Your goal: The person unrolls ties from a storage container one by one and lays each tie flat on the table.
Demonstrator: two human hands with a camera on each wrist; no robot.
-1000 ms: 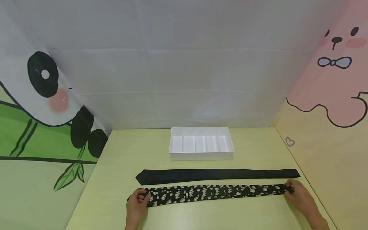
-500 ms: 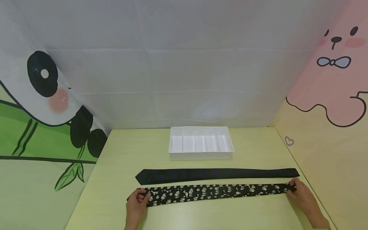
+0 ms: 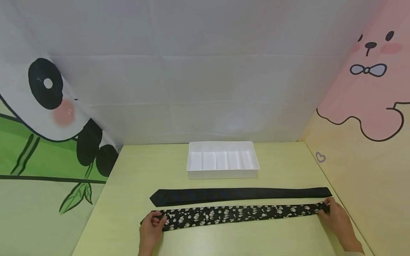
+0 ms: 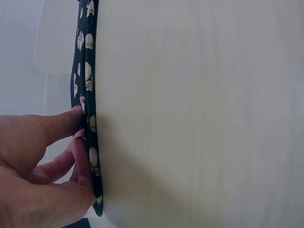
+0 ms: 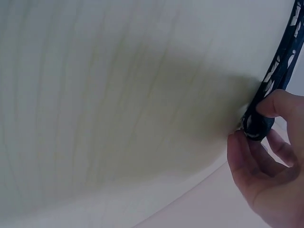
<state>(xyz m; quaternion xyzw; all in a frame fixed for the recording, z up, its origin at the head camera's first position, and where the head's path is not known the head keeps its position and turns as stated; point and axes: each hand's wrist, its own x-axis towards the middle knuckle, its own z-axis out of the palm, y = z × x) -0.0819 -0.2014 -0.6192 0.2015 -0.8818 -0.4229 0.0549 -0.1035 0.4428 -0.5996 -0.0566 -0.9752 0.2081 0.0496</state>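
Observation:
A black necktie with a pale floral-looking print [image 3: 237,214] lies stretched lengthwise across the front of the table. At its wide left end my left hand [image 3: 150,229] pinches the edges between thumb and fingers; the left wrist view shows the fingers [image 4: 81,156] along the cloth's side. My right hand [image 3: 339,222] pinches the narrow right end, and in the right wrist view the thumb [image 5: 275,103] presses on the tip. Just behind it, nearly parallel, a plain dark necktie [image 3: 240,194] lies flat, its pointed end to the left.
Toward the back of the table [image 3: 153,163] stands a white box [image 3: 222,174] with several compartments. A white sheet [image 3: 198,78] hangs behind. Printed panels line both sides, the right one [image 3: 358,160] close to my right hand.
My right hand has shifted slightly right with the narrow end of the printed necktie. The left hand keeps its hold in place, and the plain tie has not moved.

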